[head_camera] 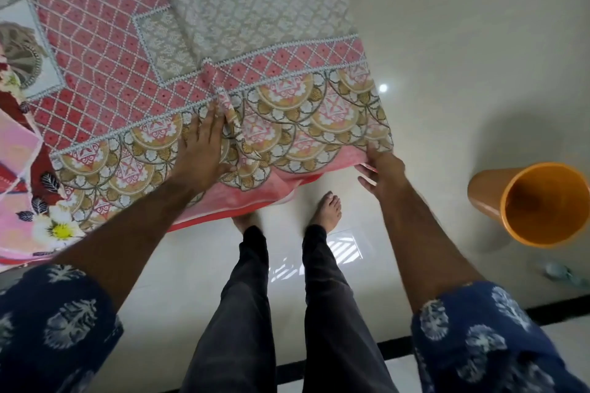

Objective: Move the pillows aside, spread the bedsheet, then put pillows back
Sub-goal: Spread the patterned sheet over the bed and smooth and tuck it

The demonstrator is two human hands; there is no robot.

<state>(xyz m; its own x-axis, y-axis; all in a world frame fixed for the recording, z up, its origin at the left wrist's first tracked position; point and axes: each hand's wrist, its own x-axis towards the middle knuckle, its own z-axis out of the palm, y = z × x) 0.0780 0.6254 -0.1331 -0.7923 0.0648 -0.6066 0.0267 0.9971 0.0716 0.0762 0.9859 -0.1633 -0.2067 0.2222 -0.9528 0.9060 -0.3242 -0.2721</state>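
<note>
Under flat left hand (pixel 204 150) — wrinkled bedsheet (pixel 134 51)

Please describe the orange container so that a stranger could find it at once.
Look at the pale tiled floor to the right of the bed. The orange bucket stands there, past the person's right hand. It is the only plain, single-coloured thing; all the bedding is patterned.

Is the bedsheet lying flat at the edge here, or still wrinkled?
Still wrinkled. The pink patterned bedsheet has a raised fold beside the left hand, which presses flat on it; the right hand grips its corner.
</note>
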